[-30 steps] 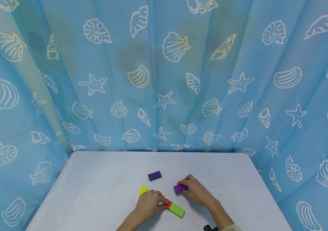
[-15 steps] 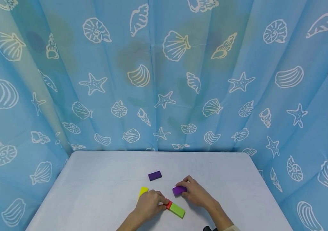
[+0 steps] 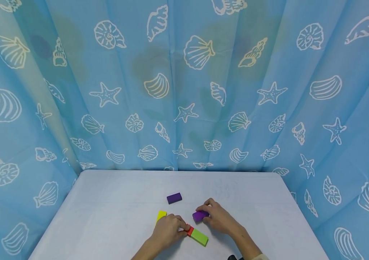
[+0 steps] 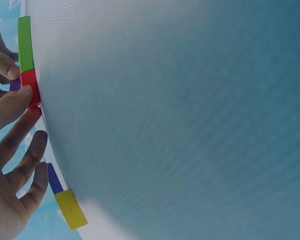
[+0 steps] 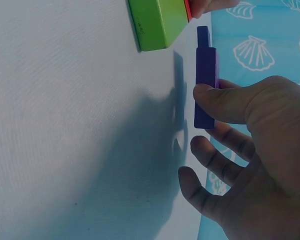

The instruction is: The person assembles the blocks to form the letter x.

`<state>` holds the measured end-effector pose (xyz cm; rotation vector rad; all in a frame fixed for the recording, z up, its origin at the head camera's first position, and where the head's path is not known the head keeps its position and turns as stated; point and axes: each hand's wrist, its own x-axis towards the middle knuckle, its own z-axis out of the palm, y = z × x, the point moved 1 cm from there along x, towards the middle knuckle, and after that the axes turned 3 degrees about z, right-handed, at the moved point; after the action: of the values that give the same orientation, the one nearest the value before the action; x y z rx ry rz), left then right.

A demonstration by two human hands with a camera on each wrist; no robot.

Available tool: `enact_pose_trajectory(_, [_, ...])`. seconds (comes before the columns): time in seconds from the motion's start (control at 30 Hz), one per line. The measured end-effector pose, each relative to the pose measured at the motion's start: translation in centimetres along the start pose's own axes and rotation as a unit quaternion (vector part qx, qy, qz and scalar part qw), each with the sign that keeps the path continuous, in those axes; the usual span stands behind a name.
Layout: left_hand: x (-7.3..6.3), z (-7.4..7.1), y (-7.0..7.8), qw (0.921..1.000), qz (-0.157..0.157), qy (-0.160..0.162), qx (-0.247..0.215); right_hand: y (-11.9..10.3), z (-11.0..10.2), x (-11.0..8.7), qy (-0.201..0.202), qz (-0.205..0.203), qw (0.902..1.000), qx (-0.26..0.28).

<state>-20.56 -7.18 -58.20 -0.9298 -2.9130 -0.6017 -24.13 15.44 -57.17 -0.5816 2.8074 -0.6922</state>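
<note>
My left hand pinches a red block between thumb and index finger, its other fingers spread. A light green block lies end to end with the red one. My right hand holds a purple block by thumb and fingers; its shadow lies apart from it on the table. In the head view this block is just behind the red and green pair. A yellow block sits beyond the left hand, which partly hides it. Farther back lies a dark purple block.
A white-covered table bears the blocks. Behind it and along both sides hangs a blue curtain with white shell prints. A small black object shows at the bottom edge, near the right forearm.
My right hand has shifted a little left and nearer to me with the purple block, closer to the red and green blocks. The left hand stays where it was.
</note>
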Motion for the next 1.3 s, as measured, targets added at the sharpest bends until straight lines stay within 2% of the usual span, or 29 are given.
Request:
enact_pose_trajectory(0.43, [-0.18, 0.17, 0.02, 1.0, 0.002, 0.008, 0.002, -0.12, 0.42, 0.07, -0.008, -0.001, 0.9999, -0.014])
enact_pose_trajectory(1.07, [-0.22, 0.09, 0.12, 0.9999, 0.003, 0.01, 0.005, -0.5, 0.43, -0.33, 0.002, -0.038, 0.9989, -0.026])
enact_pose_trajectory(1.3, [-0.1, 0.12, 0.07, 0.9998, 0.007, 0.013, 0.01, -0.47, 0.48, -0.16, -0.001, -0.035, 0.999, -0.028])
